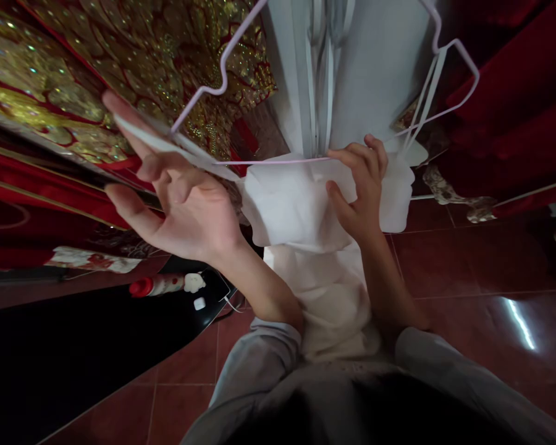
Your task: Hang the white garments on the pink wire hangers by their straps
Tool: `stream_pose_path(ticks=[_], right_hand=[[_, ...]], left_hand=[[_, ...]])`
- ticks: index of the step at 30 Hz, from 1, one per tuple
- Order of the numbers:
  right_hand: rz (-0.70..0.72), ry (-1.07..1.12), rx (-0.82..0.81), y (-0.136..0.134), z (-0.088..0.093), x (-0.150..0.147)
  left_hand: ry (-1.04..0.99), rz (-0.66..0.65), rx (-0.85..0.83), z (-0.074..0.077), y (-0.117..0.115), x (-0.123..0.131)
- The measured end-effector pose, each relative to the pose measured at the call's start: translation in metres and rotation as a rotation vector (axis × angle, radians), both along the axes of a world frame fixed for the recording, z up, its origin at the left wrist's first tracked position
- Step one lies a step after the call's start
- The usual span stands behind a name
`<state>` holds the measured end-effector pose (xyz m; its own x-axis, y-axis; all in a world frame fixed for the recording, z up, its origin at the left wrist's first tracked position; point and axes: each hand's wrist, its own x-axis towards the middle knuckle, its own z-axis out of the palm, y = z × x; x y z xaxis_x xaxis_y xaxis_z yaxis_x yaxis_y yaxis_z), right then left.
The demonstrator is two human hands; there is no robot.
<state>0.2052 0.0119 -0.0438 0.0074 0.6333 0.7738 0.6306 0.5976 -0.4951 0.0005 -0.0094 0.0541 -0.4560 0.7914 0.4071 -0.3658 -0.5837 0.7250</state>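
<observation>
White garment point(285, 207) between fingers of left hand point(189, 213) and right hand point(361, 194), against lilac hanger point(278, 162). Right-side strap point(438, 63) looped over hanger end, beyond right fingers: looks done. Left-side strap point(152, 137) across left fingers, spread wide, near other end: seating looks unfinished. Right fingers parted from thumb, fingertip at hanger bar; cannot tell if pressing. Gold sequinned cloth point(189, 43) beyond left fingers; black counter point(88, 334) below them, bearing red-capped bottle point(162, 285).

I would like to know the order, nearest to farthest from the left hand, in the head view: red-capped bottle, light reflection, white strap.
1. White strap, at the left hand.
2. Red-capped bottle, on the black table.
3. Light reflection, on the floor, far right.
</observation>
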Motion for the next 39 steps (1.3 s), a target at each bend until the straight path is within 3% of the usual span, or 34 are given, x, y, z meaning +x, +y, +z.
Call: stream_pose_path(ticks=[3,6,8,13,17,21,23,26,28,30,33,39], right_hand=[[0.014,0.007,-0.008,0.001,-0.001,0.0],[0.027,0.004,-0.008,0.002,-0.003,0.002],[0.023,0.0,0.014,0.003,-0.003,0.003],[0.002,-0.027,0.043,0.002,-0.001,0.003],[0.004,-0.037,0.073,-0.001,0.002,0.004],[0.095,-0.028,0.138,0.005,0.007,0.013],[0.064,0.155,0.236,0.013,0.008,0.02],[-0.123,0.564,0.373,0.027,0.005,0.032],[-0.172,0.789,0.284,0.034,0.003,0.04],[-0.121,0.934,0.092,0.038,0.002,0.045],[-0.069,0.994,-0.029,0.037,0.007,0.045],[-0.084,1.027,0.045,0.029,0.031,0.046]], left_hand=[[0.012,0.106,-0.066,-0.032,-0.006,-0.018],[0.019,-0.004,-0.167,-0.059,-0.003,-0.034],[-0.012,-0.113,-0.213,-0.066,0.002,-0.032],[-0.042,-0.323,-0.245,-0.058,0.005,0.014],[0.029,-0.258,-0.206,-0.049,0.001,0.039],[0.08,-0.28,-0.171,-0.049,0.002,0.035],[0.064,-0.327,-0.158,-0.048,0.003,0.033],[-0.007,-0.399,-0.14,-0.047,0.003,0.038],[-0.059,-0.44,-0.121,-0.047,0.002,0.043],[-0.084,-0.445,-0.119,-0.047,0.002,0.046],[-0.068,-0.42,-0.132,-0.049,0.003,0.045],[0.017,-0.296,-0.117,-0.051,0.004,0.045]])
